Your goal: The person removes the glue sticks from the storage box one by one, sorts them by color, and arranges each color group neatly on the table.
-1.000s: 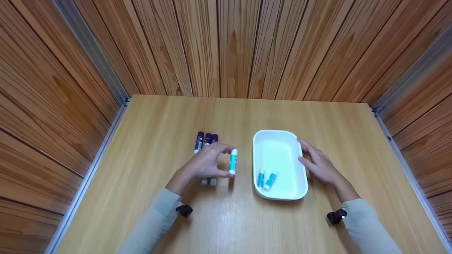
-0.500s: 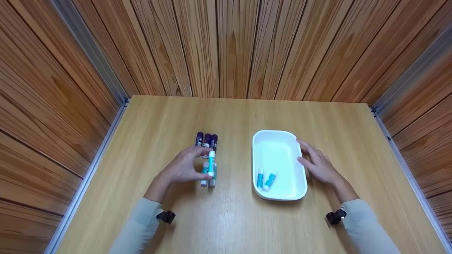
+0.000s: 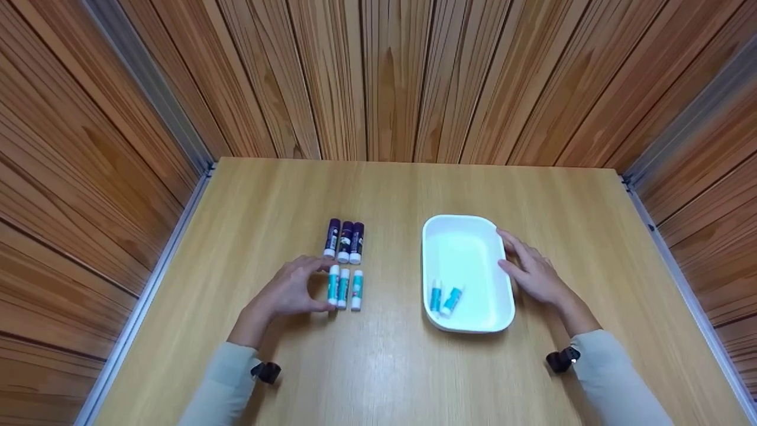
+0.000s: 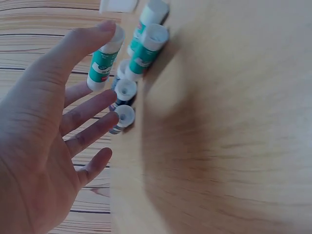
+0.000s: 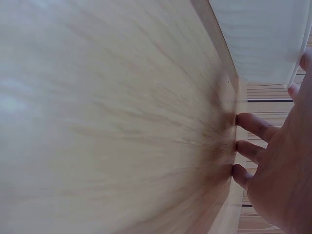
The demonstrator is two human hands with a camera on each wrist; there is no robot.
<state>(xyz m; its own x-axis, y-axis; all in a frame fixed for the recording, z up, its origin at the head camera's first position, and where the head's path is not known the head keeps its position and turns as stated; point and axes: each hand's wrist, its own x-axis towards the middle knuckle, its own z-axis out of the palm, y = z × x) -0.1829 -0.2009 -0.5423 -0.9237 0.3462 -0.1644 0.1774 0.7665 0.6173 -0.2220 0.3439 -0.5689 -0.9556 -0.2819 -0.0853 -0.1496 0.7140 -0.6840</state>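
Observation:
My left hand [image 3: 290, 288] pinches a turquoise-and-white glue stick [image 3: 333, 284] between thumb and fingers at its two ends. In the left wrist view, this glue stick [image 4: 102, 63] is at the thumb tip, and the other fingers are spread. Just right of it lie two similar turquoise sticks [image 3: 357, 290]. Beyond them is a row of three dark-purple sticks [image 3: 345, 241] with white ends. My right hand [image 3: 535, 275] touches the right rim of a white tray [image 3: 461, 220] with thumb and index finger; its other fingertips [image 5: 242, 119] rest on the table.
Inside the tray, near its front left corner, lie two more turquoise sticks [image 3: 452, 300]. The wooden table [image 3: 384, 378] is bordered by plank walls [image 3: 390, 77] at the back and sides, with metal rails along the side edges.
My left hand has moved left with the glue stick, from between the rows and the tray to the left end of the turquoise row, and lowered it there. My right hand stays at the tray.

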